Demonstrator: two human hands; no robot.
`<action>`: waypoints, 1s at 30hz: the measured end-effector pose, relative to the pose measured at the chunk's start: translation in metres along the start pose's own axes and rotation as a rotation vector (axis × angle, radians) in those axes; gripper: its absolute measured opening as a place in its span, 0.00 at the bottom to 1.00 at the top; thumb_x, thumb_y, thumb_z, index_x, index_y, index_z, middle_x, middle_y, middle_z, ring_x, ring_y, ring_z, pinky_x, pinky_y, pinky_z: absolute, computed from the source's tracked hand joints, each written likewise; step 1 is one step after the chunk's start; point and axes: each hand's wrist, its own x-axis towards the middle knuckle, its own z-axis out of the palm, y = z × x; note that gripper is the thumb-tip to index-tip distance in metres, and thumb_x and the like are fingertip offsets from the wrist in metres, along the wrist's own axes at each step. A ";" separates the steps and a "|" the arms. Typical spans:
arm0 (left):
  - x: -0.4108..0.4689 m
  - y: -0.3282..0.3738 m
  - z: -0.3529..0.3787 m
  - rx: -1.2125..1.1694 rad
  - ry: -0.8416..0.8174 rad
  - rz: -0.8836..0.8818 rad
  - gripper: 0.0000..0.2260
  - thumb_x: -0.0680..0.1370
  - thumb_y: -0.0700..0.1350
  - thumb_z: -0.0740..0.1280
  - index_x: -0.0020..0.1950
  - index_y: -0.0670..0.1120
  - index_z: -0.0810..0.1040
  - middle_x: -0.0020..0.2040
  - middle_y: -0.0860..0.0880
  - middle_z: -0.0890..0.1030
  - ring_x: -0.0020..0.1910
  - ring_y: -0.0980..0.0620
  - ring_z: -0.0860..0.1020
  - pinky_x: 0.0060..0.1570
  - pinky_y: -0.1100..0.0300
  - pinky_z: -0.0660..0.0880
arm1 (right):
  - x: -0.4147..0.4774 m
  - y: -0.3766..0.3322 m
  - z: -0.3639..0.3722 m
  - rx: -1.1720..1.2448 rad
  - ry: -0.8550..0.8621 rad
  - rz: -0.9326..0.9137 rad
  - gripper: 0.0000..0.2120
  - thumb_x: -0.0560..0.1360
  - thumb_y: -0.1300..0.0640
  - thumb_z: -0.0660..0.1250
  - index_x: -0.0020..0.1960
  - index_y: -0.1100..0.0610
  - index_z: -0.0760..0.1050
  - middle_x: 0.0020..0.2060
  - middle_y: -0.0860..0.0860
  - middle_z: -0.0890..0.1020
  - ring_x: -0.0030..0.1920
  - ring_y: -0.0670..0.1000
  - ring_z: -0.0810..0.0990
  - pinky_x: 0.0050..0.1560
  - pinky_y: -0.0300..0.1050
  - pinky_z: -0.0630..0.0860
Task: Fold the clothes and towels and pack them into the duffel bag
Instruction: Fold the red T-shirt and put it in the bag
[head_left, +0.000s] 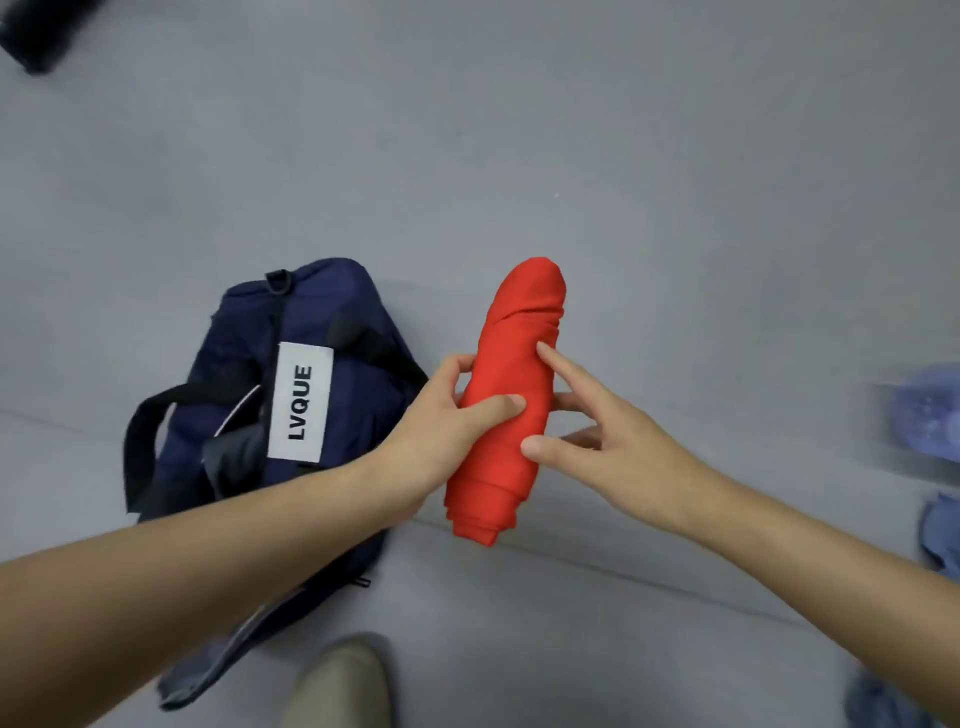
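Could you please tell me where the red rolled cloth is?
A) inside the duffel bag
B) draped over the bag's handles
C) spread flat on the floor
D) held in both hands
D: the left hand and right hand both grip the red rolled cloth, outside the duffel bag.

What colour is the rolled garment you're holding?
The rolled garment is plain red; head view shows it.
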 end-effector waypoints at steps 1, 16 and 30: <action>-0.009 0.006 -0.014 0.026 0.026 0.043 0.19 0.77 0.44 0.74 0.65 0.53 0.72 0.52 0.48 0.86 0.48 0.49 0.86 0.45 0.54 0.83 | 0.007 -0.018 0.004 -0.004 -0.038 -0.031 0.41 0.75 0.45 0.72 0.75 0.25 0.48 0.68 0.31 0.71 0.56 0.38 0.81 0.67 0.49 0.74; -0.094 -0.049 -0.162 -0.174 0.205 0.190 0.20 0.75 0.44 0.76 0.64 0.52 0.73 0.52 0.48 0.85 0.47 0.45 0.85 0.45 0.49 0.83 | 0.097 -0.110 0.127 -0.643 -0.340 -0.283 0.57 0.57 0.19 0.65 0.79 0.38 0.50 0.77 0.28 0.45 0.76 0.33 0.37 0.77 0.43 0.48; -0.088 -0.070 -0.190 -0.190 0.677 0.351 0.29 0.70 0.64 0.72 0.69 0.65 0.68 0.53 0.56 0.84 0.51 0.53 0.84 0.49 0.55 0.81 | 0.104 -0.116 0.218 0.052 -0.301 -0.015 0.53 0.70 0.58 0.78 0.75 0.26 0.46 0.54 0.37 0.83 0.54 0.44 0.84 0.52 0.42 0.82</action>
